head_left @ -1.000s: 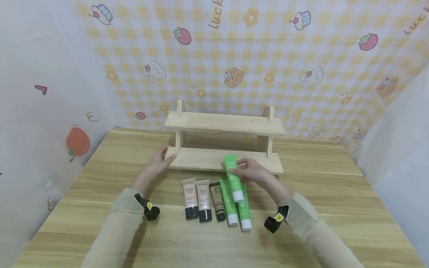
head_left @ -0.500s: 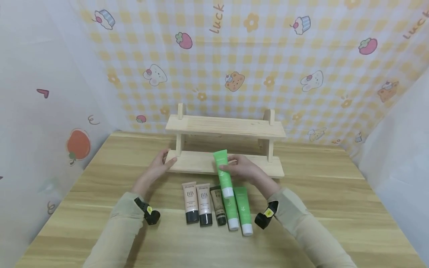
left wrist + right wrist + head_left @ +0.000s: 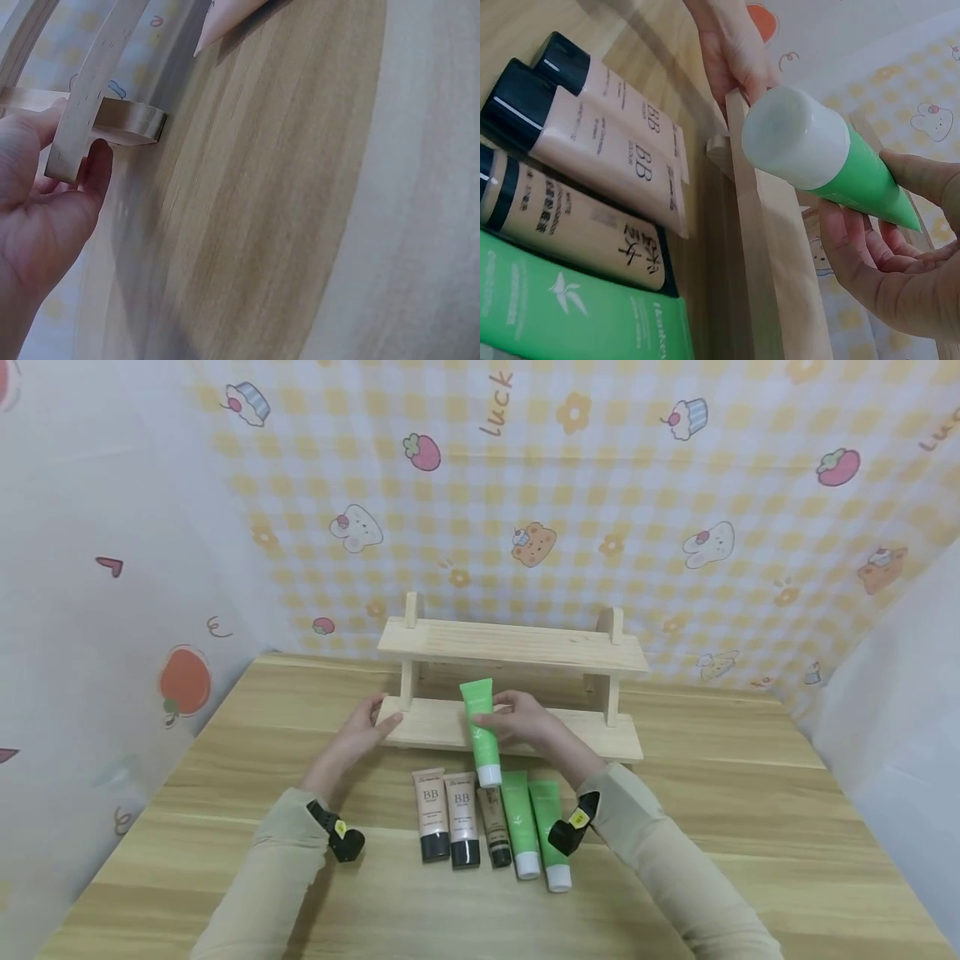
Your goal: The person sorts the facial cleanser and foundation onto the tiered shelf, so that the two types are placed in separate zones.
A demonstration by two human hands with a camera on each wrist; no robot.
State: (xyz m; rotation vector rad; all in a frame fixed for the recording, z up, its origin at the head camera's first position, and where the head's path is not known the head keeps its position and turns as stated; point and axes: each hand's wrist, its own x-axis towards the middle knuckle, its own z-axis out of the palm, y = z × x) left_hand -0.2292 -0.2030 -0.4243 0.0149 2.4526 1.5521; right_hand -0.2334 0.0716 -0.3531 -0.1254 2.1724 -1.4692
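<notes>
My right hand (image 3: 521, 722) pinches a green tube (image 3: 480, 727) with a white cap between thumb and fingers. The tube is held in front of the lower board of a two-tier wooden shelf (image 3: 517, 643), cap end down and towards me. In the right wrist view the white cap (image 3: 780, 135) faces the camera. My left hand (image 3: 360, 735) grips the left end of the lower board; in the left wrist view the thumb and fingers of that hand (image 3: 52, 225) lie on either side of the board end (image 3: 71, 150).
On the table (image 3: 675, 860) before the shelf lie two BB cream tubes (image 3: 431, 814) with black caps, a slim tan tube (image 3: 495, 827), and two more green tubes (image 3: 520, 822). A checked cloth (image 3: 480, 485) hangs behind the shelf.
My right hand has carried the green tube left and a little up, from above the lying green tubes to before the lower board's middle. My left hand has stayed on the shelf end.
</notes>
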